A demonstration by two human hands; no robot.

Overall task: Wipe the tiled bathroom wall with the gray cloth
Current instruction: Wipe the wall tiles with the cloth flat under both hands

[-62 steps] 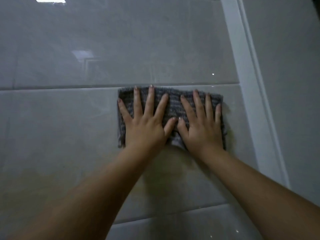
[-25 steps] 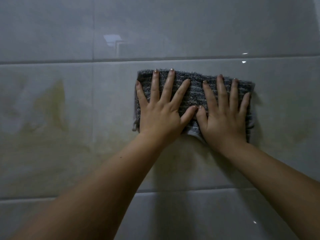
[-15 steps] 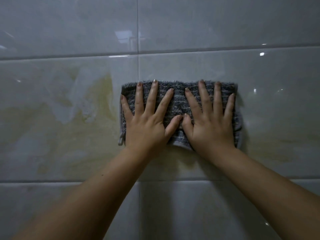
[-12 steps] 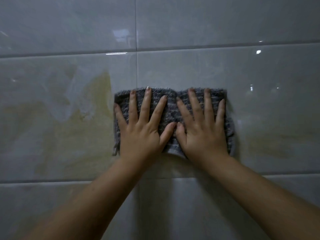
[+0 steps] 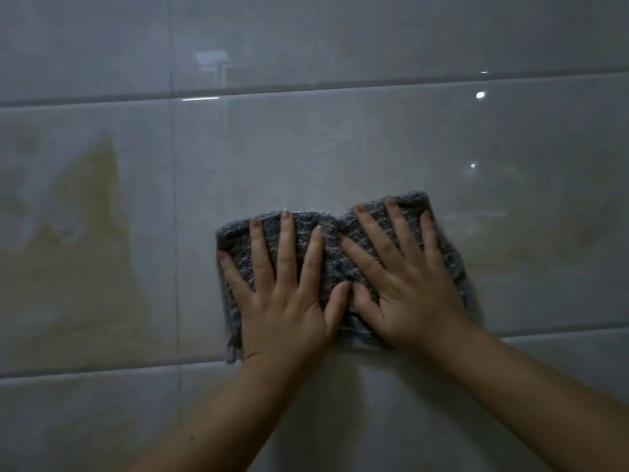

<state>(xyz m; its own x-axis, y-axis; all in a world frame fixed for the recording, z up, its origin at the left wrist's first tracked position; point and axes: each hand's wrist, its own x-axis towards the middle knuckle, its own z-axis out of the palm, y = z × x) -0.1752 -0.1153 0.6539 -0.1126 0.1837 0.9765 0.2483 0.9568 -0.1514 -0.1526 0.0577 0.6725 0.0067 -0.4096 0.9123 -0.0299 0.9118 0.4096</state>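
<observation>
We have both palms flat on the gray cloth (image 5: 335,267), pinning it against the tiled wall (image 5: 340,148) low in the middle of the view, just above a horizontal grout line (image 5: 85,367). Our left hand (image 5: 282,301) lies fully open with its fingers splayed over the left half of the cloth, and our right hand (image 5: 408,291) is spread the same way over the right half, the two thumbs touching in the middle; neither hand grips the cloth, they only press it to the tile. We judge this to be the wiping stroke itself, well inside the job rather than at its end, since a yellowish stain (image 5: 85,267) shows on the tile to the left, well apart from the cloth, and a fainter discoloured patch (image 5: 561,233) lies to the right. The cloth is folded into a rough rectangle whose long axis runs left to right, with the right end tilted a little upward and a slight pucker at the top edge between our hands. The next move, as we see it, calls for steady even pressure while sliding sideways toward the stain, keeping the cloth flat so it does not bunch further at that centre crease.
</observation>
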